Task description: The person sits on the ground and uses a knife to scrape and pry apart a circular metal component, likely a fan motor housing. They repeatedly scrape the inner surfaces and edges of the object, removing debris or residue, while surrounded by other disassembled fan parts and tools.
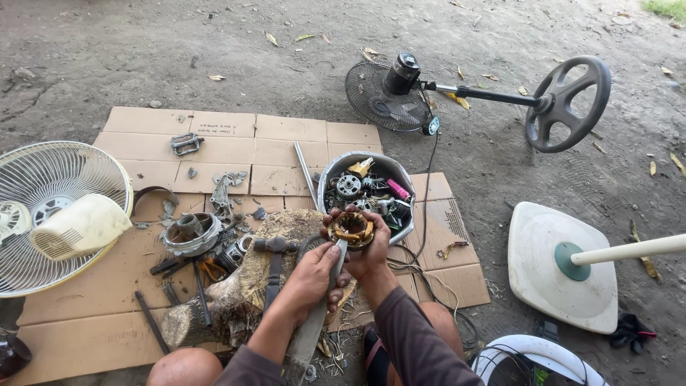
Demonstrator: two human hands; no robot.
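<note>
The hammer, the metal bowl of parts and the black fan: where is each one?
Hammer [274, 245], head view, on its metal head.
Metal bowl of parts [329, 172], head view, on its left rim.
Black fan [379, 100], head view, on its wire grille.

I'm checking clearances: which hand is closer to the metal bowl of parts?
Right. The right hand, gripping the copper-wound motor coil, sits right against the near rim of the metal bowl. The left hand, holding a long blade, is lower and farther back.

- Bare dirt ground [214, 50] carries flattened cardboard sheets [286, 132];
- on the cardboard: wood stump [236, 293], metal bowl [371, 168] of parts, white fan guard [43, 179], clamp [186, 143];
- on the dirt: black fan [389, 93], white fan base [550, 286].
</note>
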